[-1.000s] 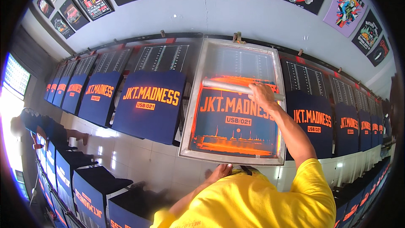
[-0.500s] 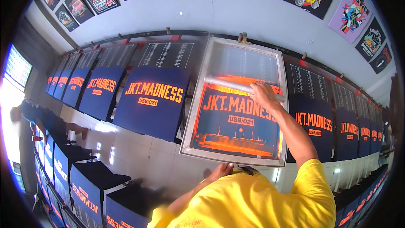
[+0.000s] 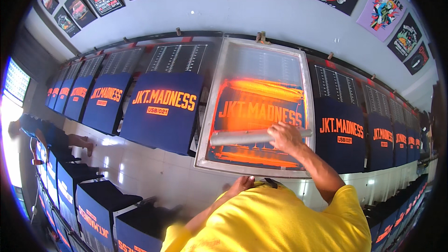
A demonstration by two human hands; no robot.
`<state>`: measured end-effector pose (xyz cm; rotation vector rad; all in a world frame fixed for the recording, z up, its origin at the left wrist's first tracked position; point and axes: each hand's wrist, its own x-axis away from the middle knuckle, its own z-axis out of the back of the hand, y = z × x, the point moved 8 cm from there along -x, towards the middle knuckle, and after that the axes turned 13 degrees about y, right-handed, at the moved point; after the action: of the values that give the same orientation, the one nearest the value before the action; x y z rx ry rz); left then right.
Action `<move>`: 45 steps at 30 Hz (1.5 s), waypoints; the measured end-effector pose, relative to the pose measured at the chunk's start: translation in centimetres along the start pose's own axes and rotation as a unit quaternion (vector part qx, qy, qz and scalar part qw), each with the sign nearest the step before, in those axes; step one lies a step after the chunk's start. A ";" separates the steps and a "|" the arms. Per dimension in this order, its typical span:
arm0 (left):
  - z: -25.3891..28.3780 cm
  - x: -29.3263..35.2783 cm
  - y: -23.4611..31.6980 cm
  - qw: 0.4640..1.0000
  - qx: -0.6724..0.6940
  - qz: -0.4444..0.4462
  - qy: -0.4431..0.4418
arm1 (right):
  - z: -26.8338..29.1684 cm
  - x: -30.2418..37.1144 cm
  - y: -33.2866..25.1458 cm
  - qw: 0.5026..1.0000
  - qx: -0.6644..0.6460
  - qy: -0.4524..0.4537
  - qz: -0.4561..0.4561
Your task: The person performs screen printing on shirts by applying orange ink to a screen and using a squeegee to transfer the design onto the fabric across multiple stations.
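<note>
Gripping the squeegee (image 3: 238, 138) right of its middle, your right hand (image 3: 285, 138) holds it crosswise inside the screen-printing frame (image 3: 252, 170), just below the large orange lettering (image 3: 252, 110). A thick band of orange ink (image 3: 261, 88) lies beyond the lettering, toward the wall (image 3: 224, 11). Your left hand (image 3: 241, 185) is near the frame's closest edge, beside your yellow shirt (image 3: 270, 214); whether it is open or closed, you cannot tell. Printed navy fabric panels (image 3: 158, 130) flank the frame.

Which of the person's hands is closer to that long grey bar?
Right. The right hand grips the grey bar; the left hand is apart from it, below the near edge of the metal frame.
</note>
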<state>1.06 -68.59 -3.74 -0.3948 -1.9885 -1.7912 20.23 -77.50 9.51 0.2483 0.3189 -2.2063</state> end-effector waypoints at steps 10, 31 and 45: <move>0.0 -0.1 -0.6 1.000 -0.022 0.016 0.005 | 1.6 -1.8 7.2 0.993 0.020 0.095 -0.061; 0.2 0.0 -0.7 0.999 -0.049 0.004 -0.013 | 0.2 -3.8 9.2 0.997 -0.038 0.062 0.003; 0.9 -2.0 -3.3 0.989 -0.147 -0.001 -0.019 | 1.4 7.6 -5.3 0.992 0.042 0.084 -0.086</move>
<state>1.07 -67.97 -7.59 -0.5210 -1.7486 -2.0993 11.32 -80.43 9.35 0.4703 0.3502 -2.3780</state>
